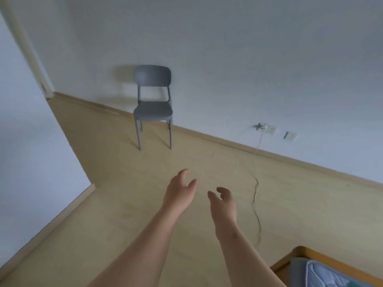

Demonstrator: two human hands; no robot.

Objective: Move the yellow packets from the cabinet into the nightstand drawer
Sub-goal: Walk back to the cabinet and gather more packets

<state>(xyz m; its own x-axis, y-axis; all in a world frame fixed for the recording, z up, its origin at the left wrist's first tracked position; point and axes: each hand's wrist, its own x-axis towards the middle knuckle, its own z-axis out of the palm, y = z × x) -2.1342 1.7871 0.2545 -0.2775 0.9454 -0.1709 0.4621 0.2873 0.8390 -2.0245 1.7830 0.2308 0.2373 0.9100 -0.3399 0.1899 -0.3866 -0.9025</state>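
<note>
Left hand: stretched out over the floor, nearer the camera than the chair and slightly to its right; fingers loosely curled, thumb apart, nothing in it.
Right hand: just right of the left hand, not touching it; fingers relaxed and bent, palm empty.
Chair: grey, upright, its back to the white wall.
Socket: low on the wall, right of the chair, with a plug in it; its cable trailed down across the floor.
Bed corner: wooden frame, far right of the chair, with a blue mattress.
Yellow packets: outside this view; their place could not be told.
</note>
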